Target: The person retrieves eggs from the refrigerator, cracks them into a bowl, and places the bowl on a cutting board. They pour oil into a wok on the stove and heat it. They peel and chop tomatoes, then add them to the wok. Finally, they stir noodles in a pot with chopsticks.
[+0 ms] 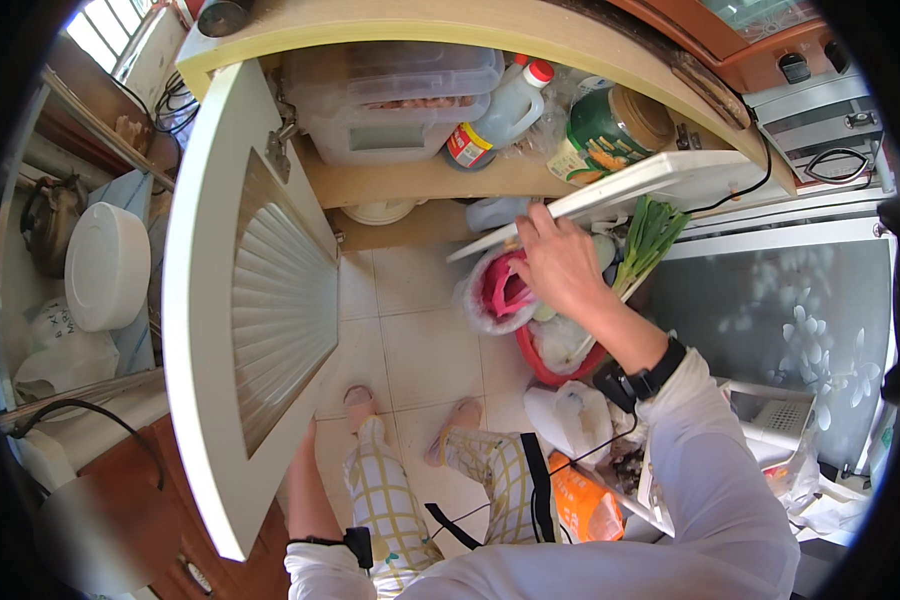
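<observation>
My right hand [561, 262] grips the free edge of the right white cabinet door [607, 187], fingers over the edge and thumb below. That door stands partly open. My left hand is out of view behind the left cabinet door [210, 315], which is swung wide and has a ribbed panel; only the forearm shows. On the shelf [420, 184] between the doors are lidded clear plastic boxes [390, 97], a red-capped plastic jug [499, 112] and a green-labelled jar [607, 131] with a brownish lid. A white lidded container [379, 211] sits in the lower compartment, partly hidden.
Under my right hand stands a waste bin with a pink liner [499, 285]. Beside it, a red basin [529, 360] and spring onions [649, 232]. A white plastic bag [570, 412] and an orange bag [581, 499] lie by my right leg. A glass-fronted panel [765, 315] borders the right.
</observation>
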A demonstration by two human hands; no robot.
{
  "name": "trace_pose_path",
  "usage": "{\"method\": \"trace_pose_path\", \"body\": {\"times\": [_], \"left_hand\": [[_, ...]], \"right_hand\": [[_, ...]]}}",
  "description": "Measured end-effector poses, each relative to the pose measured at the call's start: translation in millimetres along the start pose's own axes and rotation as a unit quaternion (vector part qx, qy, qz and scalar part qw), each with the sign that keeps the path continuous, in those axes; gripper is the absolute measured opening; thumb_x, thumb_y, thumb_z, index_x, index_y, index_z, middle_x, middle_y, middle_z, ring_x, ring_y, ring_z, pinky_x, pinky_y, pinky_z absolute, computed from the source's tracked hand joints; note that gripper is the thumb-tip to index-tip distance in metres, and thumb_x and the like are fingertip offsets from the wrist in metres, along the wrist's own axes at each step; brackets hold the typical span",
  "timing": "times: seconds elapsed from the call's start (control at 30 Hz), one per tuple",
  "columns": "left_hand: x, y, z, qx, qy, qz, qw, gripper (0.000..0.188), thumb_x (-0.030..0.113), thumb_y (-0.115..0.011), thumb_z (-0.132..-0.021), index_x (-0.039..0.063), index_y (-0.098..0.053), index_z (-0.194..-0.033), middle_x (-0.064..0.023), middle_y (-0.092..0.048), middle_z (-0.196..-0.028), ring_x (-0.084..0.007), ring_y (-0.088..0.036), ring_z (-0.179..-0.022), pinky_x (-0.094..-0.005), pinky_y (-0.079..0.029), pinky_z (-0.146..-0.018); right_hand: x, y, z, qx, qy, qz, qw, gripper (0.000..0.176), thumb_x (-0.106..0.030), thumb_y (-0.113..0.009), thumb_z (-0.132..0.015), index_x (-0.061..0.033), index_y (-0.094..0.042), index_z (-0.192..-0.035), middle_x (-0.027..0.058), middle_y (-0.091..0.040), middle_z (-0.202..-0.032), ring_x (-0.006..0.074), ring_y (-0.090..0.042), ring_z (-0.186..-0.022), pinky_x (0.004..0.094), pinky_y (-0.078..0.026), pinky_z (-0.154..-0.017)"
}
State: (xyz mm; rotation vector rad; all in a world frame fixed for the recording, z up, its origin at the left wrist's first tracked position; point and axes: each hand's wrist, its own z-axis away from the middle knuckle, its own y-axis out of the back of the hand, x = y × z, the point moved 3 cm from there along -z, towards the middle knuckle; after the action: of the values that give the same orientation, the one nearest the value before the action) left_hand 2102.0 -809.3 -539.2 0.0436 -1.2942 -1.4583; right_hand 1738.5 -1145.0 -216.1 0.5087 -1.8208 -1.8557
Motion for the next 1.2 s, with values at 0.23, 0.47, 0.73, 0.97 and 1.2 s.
{"method": "trace_pose_path", "body": {"times": [0.23,0.47,0.73,0.97,1.2], "left_hand": [[16,-10,15,0.065,-0.043,0.07,0.995,0.031,0.026,-0.045,-0.095,0.004,-0.059,-0.078,-0.0049,-0.056,-0.072,-0.0201,-0.052,-0.069,-0.0358,-0.04,-0.063],[70,-10,32,0.12,-0.051,0.367,0.921,0.035,0.021,-0.039,-0.096,0.009,-0.042,-0.063,-0.0001,-0.037,-0.055,-0.0113,-0.035,-0.05,-0.0283,-0.027,-0.047],[110,-69,88,0.069,-0.178,0.315,0.93,0.045,0.027,-0.036,-0.103,0.01,-0.035,-0.062,0.0009,-0.034,-0.057,-0.0089,-0.03,-0.053,-0.0284,-0.023,-0.049],[265,-158,3,-0.151,-0.39,0.17,0.892,0.03,0.031,-0.06,-0.095,0.001,-0.062,-0.092,-0.015,-0.062,-0.084,-0.0264,-0.058,-0.07,-0.0369,-0.047,-0.065],[415,-337,-89,-0.123,-0.537,0.04,0.833,0.064,0.038,-0.056,-0.093,-0.005,-0.041,-0.137,-0.0251,-0.054,-0.128,-0.0402,-0.051,-0.12,-0.0452,-0.04,-0.104]], "right_hand": [[4,-9,44,0.023,0.03,-0.011,0.999,0.046,-0.03,-0.075,-0.076,-0.0019,-0.062,-0.11,0.0136,-0.055,-0.12,0.0325,-0.063,-0.092,0.0398,-0.055,-0.076],[12,-25,69,0.13,0.085,0.018,0.988,0.045,-0.033,-0.077,-0.073,-0.0064,-0.064,-0.107,0.0074,-0.057,-0.119,0.0249,-0.059,-0.089,0.0348,-0.053,-0.07],[17,-40,78,0.178,0.106,0.033,0.978,0.041,-0.025,-0.079,-0.07,-0.0032,-0.065,-0.101,0.0101,-0.059,-0.115,0.0279,-0.059,-0.086,0.0367,-0.05,-0.073],[14,-41,80,0.184,0.081,0.062,0.978,0.04,-0.026,-0.081,-0.064,-0.0081,-0.065,-0.096,0.0032,-0.059,-0.114,0.0223,-0.057,-0.078,0.0329,-0.051,-0.067],[-1,-38,79,0.205,0.015,0.029,0.978,0.032,-0.026,-0.078,-0.07,-0.0084,-0.062,-0.091,0.0039,-0.057,-0.108,0.0253,-0.058,-0.085,0.036,-0.052,-0.069]]}}
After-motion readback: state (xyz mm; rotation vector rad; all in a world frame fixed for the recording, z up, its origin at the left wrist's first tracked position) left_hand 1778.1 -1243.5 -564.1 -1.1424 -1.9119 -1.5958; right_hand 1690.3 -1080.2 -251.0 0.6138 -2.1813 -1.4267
